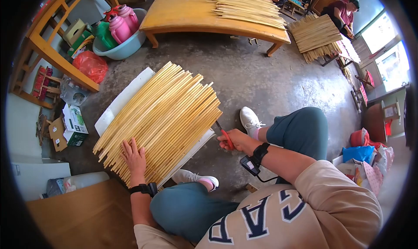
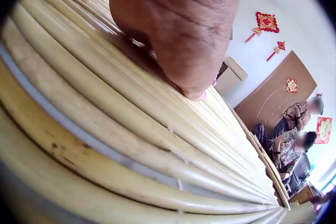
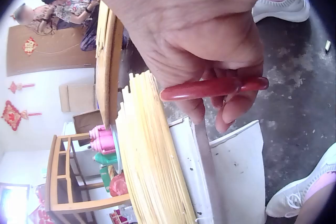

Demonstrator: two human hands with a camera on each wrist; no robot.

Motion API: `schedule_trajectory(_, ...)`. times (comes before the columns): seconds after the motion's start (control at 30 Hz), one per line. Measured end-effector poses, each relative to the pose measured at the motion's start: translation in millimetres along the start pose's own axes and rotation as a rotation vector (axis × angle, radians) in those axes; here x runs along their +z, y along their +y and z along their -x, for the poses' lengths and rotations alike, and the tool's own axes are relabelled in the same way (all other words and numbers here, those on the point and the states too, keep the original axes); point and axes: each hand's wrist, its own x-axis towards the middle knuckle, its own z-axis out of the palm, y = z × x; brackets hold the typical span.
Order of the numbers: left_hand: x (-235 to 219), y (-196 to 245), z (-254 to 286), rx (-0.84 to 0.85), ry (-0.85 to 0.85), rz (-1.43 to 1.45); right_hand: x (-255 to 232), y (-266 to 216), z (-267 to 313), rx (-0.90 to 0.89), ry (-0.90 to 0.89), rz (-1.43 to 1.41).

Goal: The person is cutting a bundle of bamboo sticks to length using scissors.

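A broad layer of straw-coloured stalks (image 1: 163, 114), laid side by side, spreads over a white board (image 1: 115, 102) in front of the person. My left hand (image 1: 134, 155) rests on the stalks near their left end, fingers spread. In the left wrist view, round stalks (image 2: 136, 129) run close beneath that hand (image 2: 178, 35). Off the right edge of the layer, my right hand (image 1: 237, 140) grips a red-handled tool (image 1: 228, 138) with a narrow dark tip. In the right wrist view, its red handles (image 3: 199, 89) cross the palm; fingers and palm hide the rest.
Beyond stands a low wooden table (image 1: 178, 11) bearing more stalks (image 1: 246, 9). Pink thermoses (image 1: 119, 27) stand in a blue basin (image 1: 124, 52) at back left, beside a wooden frame (image 1: 65, 62). Two white shoes (image 1: 250, 120) flank the board. Other people sit farther back.
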Motion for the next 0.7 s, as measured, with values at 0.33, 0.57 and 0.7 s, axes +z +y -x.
schedule_trajectory(0.33, -3, -40, -25, -0.021, 0.015, -0.024, 3, -20, 6, -0.028, 0.026, 0.035)
schedule_trajectory(0.57, -17, 34, 3, 0.301, -0.015, -0.072, 3, -14, 7, -0.126, 0.056, -0.027)
schedule_trajectory(0.7, -9, 53, 27, 0.503, -0.01, 0.034, 4, -12, 17, -0.142, 0.056, -0.013)
